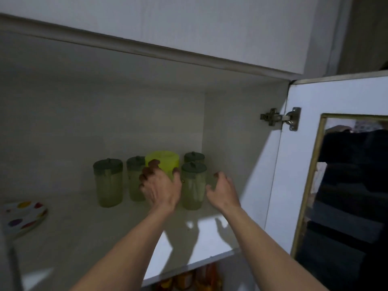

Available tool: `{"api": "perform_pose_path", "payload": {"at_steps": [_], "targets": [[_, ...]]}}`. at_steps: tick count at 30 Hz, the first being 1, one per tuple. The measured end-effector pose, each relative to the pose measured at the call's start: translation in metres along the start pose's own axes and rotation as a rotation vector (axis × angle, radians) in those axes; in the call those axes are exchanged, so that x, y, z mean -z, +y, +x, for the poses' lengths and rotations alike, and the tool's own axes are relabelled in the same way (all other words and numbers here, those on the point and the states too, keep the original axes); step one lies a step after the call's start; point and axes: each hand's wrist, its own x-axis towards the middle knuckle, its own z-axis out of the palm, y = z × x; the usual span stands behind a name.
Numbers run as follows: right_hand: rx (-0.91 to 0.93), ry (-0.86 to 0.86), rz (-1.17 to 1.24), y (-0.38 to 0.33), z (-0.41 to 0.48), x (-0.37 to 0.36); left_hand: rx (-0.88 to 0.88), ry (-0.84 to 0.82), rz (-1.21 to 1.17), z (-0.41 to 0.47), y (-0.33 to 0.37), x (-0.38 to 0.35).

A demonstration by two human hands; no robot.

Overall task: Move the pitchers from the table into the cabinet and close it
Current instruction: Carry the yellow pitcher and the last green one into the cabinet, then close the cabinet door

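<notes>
Left hand [161, 185] clasped the lime-green plastic pitcher [162, 163] on the white cabinet shelf [88, 232] — right hand [222, 189] hovered open beside a grey-lidded clear pitcher [193, 185].

Spotted plate [24, 217], orange packets [197, 279] below

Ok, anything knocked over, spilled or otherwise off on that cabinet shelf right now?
Nothing stands out. The four grey-lidded pitchers and the yellow-green pitcher stand upright on the shelf, lids on, no spill. The cabinet door is open; the left hand is on the yellow-green one.
</notes>
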Motion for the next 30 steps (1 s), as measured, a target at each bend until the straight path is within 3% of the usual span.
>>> {"api": "perform_pose_path", "payload": {"at_steps": [7, 11, 22, 30], "targets": [[0.146, 0.022, -0.273, -0.017, -0.103, 0.091, -0.454, -0.224, -0.042, -0.047, 0.025, 0.073], [0.159, 0.098, -0.389, -0.025, -0.15, 0.155, -0.602, -0.318, -0.088, -0.072, 0.058, 0.101], [0.094, 0.46, -0.706, -0.014, -0.253, 0.351, -0.806, -0.51, -0.375, -0.168, 0.205, 0.151], [0.021, 0.685, -0.921, 0.024, -0.29, 0.484, -0.952, -0.513, -0.509, -0.231, 0.325, 0.16]]}}
